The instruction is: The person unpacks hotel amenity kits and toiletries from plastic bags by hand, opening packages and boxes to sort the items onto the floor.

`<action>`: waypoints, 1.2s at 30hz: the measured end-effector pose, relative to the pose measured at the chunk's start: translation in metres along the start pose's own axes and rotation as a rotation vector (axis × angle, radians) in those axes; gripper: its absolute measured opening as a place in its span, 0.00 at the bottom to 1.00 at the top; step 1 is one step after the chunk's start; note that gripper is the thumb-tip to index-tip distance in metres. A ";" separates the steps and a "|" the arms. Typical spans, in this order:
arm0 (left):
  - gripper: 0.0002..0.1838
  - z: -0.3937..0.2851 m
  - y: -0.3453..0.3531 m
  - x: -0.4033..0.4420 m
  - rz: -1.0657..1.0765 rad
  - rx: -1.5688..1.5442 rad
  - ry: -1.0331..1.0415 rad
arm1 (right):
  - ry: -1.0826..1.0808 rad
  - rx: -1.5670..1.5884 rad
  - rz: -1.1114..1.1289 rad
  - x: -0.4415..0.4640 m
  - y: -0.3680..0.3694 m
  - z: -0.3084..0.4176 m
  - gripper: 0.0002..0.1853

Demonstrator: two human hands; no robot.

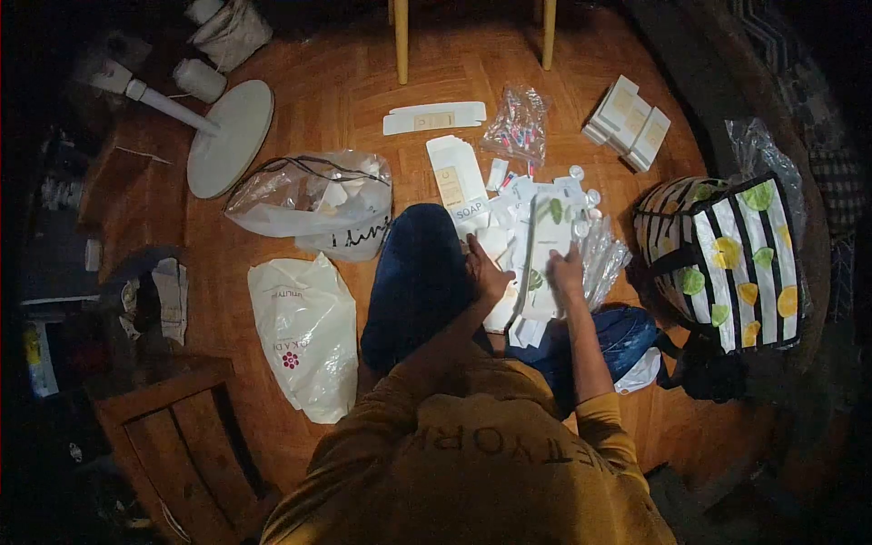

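Observation:
My right hand [567, 271] is closed on the right edge of a long white box with green leaf prints [549, 238]. My left hand [488, 274] is beside the pile of white packets [520, 218], its fingers apart at the pile's left edge, with nothing seen in it. Flat white soap cartons [457, 177] lie just beyond that hand. Small round white containers [592, 197] sit at the pile's right side, and clear plastic wrappers [601, 263] lie to the right of my right hand.
A clear bag [313, 204] and a white plastic bag [306, 336] lie left. Stacked white boxes [627, 123] stand back right, near a striped fruit-print bag [740, 263]. A packet of small tubes [516, 127], flat cartons [434, 117] and a round white base [231, 139] are farther back.

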State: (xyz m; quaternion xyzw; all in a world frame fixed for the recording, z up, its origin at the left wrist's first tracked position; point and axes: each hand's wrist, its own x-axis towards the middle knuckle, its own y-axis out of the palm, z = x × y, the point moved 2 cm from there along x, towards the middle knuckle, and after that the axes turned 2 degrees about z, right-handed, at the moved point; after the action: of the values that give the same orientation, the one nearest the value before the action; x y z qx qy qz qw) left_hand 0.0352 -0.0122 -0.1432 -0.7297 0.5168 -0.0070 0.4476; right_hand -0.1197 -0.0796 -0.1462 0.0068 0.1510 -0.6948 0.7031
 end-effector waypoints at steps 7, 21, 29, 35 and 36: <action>0.17 0.015 -0.027 0.034 0.466 -0.907 0.214 | -0.282 -0.622 -0.094 -0.014 0.007 0.010 0.24; 0.13 -0.048 -0.091 0.025 0.109 -0.483 0.768 | 0.157 0.043 0.727 -0.070 0.003 0.043 0.14; 0.11 -0.063 -0.135 0.031 0.011 -0.332 0.814 | 0.189 0.392 0.427 -0.074 -0.016 0.094 0.19; 0.14 -0.049 -0.126 0.022 -0.068 -0.546 0.424 | 0.059 0.394 0.149 -0.074 -0.018 0.113 0.21; 0.14 -0.048 -0.120 0.020 -0.087 -0.566 0.434 | -0.011 0.391 0.037 -0.073 -0.018 0.117 0.22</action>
State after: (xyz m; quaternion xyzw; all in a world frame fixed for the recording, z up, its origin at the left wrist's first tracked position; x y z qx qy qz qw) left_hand 0.1119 -0.0510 -0.0442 -0.8276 0.5498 -0.0372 0.1070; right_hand -0.1132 -0.0347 -0.0147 0.1422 0.0089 -0.6980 0.7018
